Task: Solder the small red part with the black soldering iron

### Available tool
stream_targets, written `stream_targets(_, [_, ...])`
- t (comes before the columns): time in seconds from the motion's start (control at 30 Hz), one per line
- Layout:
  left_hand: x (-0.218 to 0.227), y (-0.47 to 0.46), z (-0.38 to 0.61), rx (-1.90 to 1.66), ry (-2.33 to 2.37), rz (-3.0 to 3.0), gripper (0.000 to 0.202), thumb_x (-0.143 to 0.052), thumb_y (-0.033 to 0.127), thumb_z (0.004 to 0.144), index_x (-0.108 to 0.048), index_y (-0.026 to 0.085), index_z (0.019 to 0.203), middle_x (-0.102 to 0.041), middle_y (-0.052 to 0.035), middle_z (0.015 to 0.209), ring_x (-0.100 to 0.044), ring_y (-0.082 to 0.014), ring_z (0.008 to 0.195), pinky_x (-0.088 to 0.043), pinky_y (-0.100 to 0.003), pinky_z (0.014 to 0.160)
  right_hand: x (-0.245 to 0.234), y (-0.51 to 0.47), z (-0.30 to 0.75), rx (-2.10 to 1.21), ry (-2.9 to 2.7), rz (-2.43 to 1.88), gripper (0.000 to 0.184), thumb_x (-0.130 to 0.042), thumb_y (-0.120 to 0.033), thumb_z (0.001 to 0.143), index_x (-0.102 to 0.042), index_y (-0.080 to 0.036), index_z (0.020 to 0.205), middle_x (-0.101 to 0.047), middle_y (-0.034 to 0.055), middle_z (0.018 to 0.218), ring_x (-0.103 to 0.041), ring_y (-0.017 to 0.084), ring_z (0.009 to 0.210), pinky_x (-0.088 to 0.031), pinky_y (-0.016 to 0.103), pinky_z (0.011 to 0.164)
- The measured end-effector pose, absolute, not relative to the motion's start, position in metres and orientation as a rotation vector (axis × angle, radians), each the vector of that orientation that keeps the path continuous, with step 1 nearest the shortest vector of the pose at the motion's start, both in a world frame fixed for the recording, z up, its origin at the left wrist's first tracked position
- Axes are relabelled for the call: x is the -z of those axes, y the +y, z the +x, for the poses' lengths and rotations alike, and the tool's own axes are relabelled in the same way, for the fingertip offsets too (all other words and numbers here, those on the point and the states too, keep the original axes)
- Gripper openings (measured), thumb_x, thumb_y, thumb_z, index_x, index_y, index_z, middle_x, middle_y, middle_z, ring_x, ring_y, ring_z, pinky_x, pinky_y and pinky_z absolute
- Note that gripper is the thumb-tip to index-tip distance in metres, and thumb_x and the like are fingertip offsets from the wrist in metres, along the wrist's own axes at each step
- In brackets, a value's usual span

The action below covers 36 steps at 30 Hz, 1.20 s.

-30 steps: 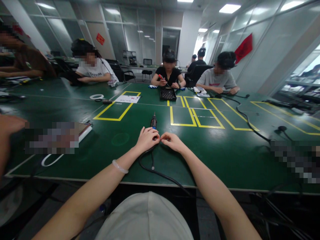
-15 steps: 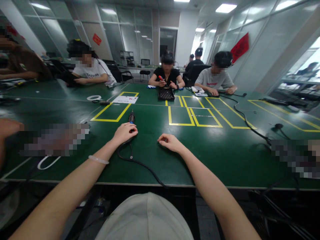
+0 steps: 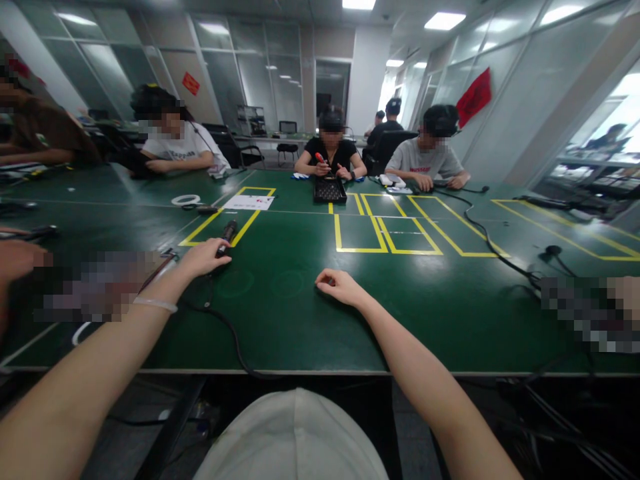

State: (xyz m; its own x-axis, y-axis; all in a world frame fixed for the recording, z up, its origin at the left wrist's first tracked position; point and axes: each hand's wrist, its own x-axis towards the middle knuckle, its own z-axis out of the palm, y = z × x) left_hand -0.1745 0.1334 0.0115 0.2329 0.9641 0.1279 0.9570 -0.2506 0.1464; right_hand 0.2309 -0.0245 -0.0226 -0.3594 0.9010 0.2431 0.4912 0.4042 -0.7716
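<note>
My left hand (image 3: 205,257) is wrapped round a black corded electric screwdriver (image 3: 229,232), near the front corner of a yellow taped rectangle. The tool points away from me, and my fingers hide part of its body. Its black cable (image 3: 234,331) trails over the green table towards the near edge. My right hand (image 3: 340,285) rests on the table in front of me, fingers loosely curled in, and no object shows in it.
A white paper (image 3: 249,202) lies across the left taped rectangle, beside a white cable loop (image 3: 185,200). Further taped rectangles (image 3: 361,251) mark the middle and right. Opposite, a person works over a black tray (image 3: 330,192). A black cable (image 3: 493,248) runs along the right side.
My left hand has moved left with the electric screwdriver, and the tool's cable has shifted left too. My right hand has stayed in place.
</note>
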Motion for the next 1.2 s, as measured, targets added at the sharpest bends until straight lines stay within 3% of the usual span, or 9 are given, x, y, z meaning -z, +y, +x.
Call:
stream_targets(0.17, [-0.009, 0.096, -0.146, -0.062, 2.159, 2.691, 0.037, -0.049, 0.042, 0.085, -0.061, 0.014, 0.106, -0.063, -0.0187, 0.115, -0.057, -0.0346, 0.107, -0.044, -0.042, 0.088, 0.021, -0.025, 0.231, -0.782, -2.006, -1.185, 0.011, -0.060, -0.021, 0.085, -0.069, -0.016, 0.090, -0.069, 0.0021, 0.085, -0.060, 0.014, 0.076, -0.044, 0.025, 0.071])
stream_targets(0.3, [-0.004, 0.076, -0.132, -0.120, 2.226, 2.727, 0.040, -0.047, 0.035, 0.087, -0.055, 0.010, 0.117, -0.060, -0.0222, 0.118, -0.054, -0.0368, 0.109, -0.041, -0.046, 0.092, 0.023, -0.024, 0.230, -0.785, -2.001, -1.190, 0.011, -0.060, -0.021, 0.085, -0.069, -0.016, 0.090, -0.068, 0.0020, 0.084, -0.060, 0.014, 0.076, -0.044, 0.025, 0.071])
stream_targets(0.4, [-0.004, 0.074, -0.131, -0.150, 2.238, 2.695, 0.041, -0.044, 0.035, 0.088, -0.055, 0.009, 0.117, -0.061, -0.0222, 0.117, -0.056, -0.0367, 0.107, -0.043, -0.046, 0.088, 0.025, -0.023, 0.230, -0.777, -2.008, -1.192, 0.011, -0.060, -0.021, 0.085, -0.069, -0.016, 0.090, -0.068, 0.0021, 0.084, -0.060, 0.014, 0.076, -0.044, 0.025, 0.071])
stream_targets(0.6, [-0.012, 0.085, -0.135, -0.283, 2.263, 2.521, 0.035, -0.040, 0.037, 0.089, -0.064, 0.014, 0.099, -0.067, -0.0176, 0.107, -0.061, -0.0338, 0.098, -0.046, -0.042, 0.081, 0.025, -0.023, 0.230, -0.774, -2.010, -1.185, 0.011, -0.060, -0.020, 0.084, -0.069, -0.016, 0.089, -0.068, 0.0022, 0.084, -0.061, 0.014, 0.077, -0.044, 0.025, 0.072])
stream_targets(0.73, [-0.013, 0.078, -0.109, -0.603, 1.925, 2.456, 0.038, -0.043, 0.044, 0.090, -0.066, 0.018, 0.105, -0.068, -0.0125, 0.112, -0.062, -0.0312, 0.104, -0.046, -0.042, 0.088, 0.025, -0.023, 0.230, -0.773, -2.005, -1.188, 0.011, -0.060, -0.021, 0.084, -0.068, -0.016, 0.089, -0.068, 0.0023, 0.084, -0.061, 0.014, 0.077, -0.044, 0.025, 0.071])
stream_targets(0.9, [-0.001, 0.045, -0.027, -0.664, 1.101, 1.967, 0.048, -0.052, 0.051, 0.086, -0.062, 0.015, 0.117, -0.071, -0.0092, 0.100, -0.067, -0.0201, 0.085, -0.052, -0.034, 0.075, 0.030, -0.019, 0.232, -0.813, -1.951, -1.175, 0.012, -0.059, -0.024, 0.085, -0.068, -0.017, 0.089, -0.068, 0.0014, 0.083, -0.060, 0.013, 0.074, -0.044, 0.025, 0.070])
stream_targets(1.07, [0.013, 0.017, 0.030, -0.707, 0.913, 1.753, 0.048, -0.068, 0.041, 0.076, -0.056, 0.015, 0.115, -0.070, -0.0071, 0.093, -0.066, -0.0168, 0.081, -0.050, -0.028, 0.067, 0.038, -0.010, 0.234, -0.910, -1.778, -1.153, 0.011, -0.057, -0.022, 0.084, -0.063, -0.017, 0.092, -0.068, 0.0007, 0.082, -0.062, 0.013, 0.073, -0.047, 0.025, 0.071])
stream_targets(1.2, [0.021, 0.013, 0.033, -0.689, 0.882, 1.715, 0.041, -0.070, 0.037, 0.074, -0.061, 0.014, 0.107, -0.070, -0.0092, 0.096, -0.066, -0.0175, 0.084, -0.050, -0.029, 0.071, 0.041, -0.006, 0.235, -0.995, -1.687, -1.144, 0.011, -0.054, -0.022, 0.086, -0.060, -0.016, 0.094, -0.067, 0.0000, 0.077, -0.061, 0.012, 0.066, -0.049, 0.025, 0.068])
